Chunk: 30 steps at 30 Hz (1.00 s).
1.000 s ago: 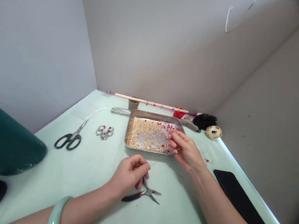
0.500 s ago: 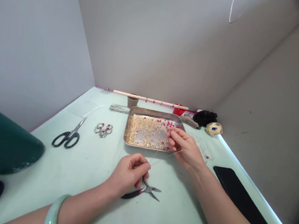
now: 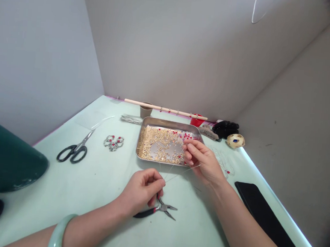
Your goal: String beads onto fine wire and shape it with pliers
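Mid-frame, the wire [image 3: 182,173] is whitish, the tray [image 3: 169,122] silver, the beads [image 3: 146,143] mostly gold with some red. Lower down, the pliers [image 3: 163,208] are silver, black and red; the bench [image 3: 98,192] is plain mint.

The one camera sits on the person's head, over there above the surface [image 3: 191,225], facing forward and down at close range. The left arm [image 3: 98,222] and right arm [image 3: 237,219] come in from the bottom edge, nearest the lens; the tray [image 3: 172,123] lies farther out, about mid-view. Past it rises the back wall [image 3: 165,44], and I'd call the view wide, catching the left wall [image 3: 40,47] and right wall [image 3: 300,129] too.
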Tool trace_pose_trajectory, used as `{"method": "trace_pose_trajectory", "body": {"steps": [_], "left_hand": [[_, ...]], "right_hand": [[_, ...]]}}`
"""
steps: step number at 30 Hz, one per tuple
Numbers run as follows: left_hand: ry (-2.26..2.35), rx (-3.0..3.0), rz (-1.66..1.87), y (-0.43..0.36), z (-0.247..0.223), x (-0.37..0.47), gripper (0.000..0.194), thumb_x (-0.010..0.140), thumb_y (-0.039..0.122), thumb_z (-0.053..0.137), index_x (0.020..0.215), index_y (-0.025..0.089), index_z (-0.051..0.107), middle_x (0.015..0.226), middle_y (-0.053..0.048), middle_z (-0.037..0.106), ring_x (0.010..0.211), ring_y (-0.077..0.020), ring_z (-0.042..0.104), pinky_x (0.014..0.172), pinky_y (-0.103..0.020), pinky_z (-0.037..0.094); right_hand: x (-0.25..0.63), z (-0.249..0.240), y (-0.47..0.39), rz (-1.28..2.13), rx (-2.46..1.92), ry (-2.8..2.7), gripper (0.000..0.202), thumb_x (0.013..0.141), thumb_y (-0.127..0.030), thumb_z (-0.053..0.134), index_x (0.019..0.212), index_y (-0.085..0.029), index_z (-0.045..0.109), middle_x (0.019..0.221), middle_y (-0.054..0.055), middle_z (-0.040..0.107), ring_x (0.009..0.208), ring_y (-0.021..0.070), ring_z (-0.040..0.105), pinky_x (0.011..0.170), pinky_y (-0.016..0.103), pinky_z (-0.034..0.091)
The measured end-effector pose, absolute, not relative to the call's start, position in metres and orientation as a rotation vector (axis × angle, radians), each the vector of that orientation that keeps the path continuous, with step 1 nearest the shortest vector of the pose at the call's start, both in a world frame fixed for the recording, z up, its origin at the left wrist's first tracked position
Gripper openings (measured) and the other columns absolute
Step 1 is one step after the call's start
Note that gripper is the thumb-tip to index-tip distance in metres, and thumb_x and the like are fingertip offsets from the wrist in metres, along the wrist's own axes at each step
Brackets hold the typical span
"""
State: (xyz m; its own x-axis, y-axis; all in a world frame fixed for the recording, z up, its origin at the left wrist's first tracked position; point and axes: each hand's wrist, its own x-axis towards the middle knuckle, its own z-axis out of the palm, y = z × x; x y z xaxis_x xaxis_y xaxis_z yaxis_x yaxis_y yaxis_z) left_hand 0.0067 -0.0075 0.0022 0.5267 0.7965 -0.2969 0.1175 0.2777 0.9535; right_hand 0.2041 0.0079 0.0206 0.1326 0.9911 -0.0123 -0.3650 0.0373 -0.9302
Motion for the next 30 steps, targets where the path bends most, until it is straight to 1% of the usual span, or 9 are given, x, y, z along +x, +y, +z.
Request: {"method": "trace_pose_trajectory", "body": {"steps": [10,20,30], "left_hand": [[0.944,1.23,0.561,-0.0088,0.0027,0.0057,0.025,0.076,0.037,0.058,0.066,0.016,0.048,0.058,0.001,0.06,0.037,-0.0052,0.044,0.043,-0.02,0.033],[0.937,1.227,0.577,-0.0096,0.0025,0.0049,0.026,0.077,0.039,0.058,0.067,0.016,0.048,0.06,0.001,0.061,0.039,-0.0051,0.043,0.044,-0.021,0.033],[0.943,1.222,0.57,-0.0093,0.0007,0.0048,0.026,0.076,0.038,0.059,0.065,0.016,0.048,0.059,0.001,0.06,0.038,-0.0053,0.044,0.043,-0.02,0.033]], "right_hand": [[0.2038,0.0191,0.0075,1.25,-0.97,-0.856,0.013,0.074,-0.026,0.073,0.085,-0.021,0.071,0.078,0.0,0.06,0.054,0.0052,0.044,0.044,0.018,0.031],[0.204,0.0193,0.0077,1.24,-0.993,-0.853,0.013,0.073,-0.026,0.073,0.085,-0.021,0.07,0.077,0.0,0.06,0.054,0.0064,0.044,0.043,0.019,0.032],[0.2028,0.0194,0.0079,1.227,-0.999,-0.873,0.012,0.074,-0.026,0.072,0.085,-0.021,0.07,0.077,0.001,0.06,0.055,0.0073,0.044,0.044,0.021,0.031]]}}
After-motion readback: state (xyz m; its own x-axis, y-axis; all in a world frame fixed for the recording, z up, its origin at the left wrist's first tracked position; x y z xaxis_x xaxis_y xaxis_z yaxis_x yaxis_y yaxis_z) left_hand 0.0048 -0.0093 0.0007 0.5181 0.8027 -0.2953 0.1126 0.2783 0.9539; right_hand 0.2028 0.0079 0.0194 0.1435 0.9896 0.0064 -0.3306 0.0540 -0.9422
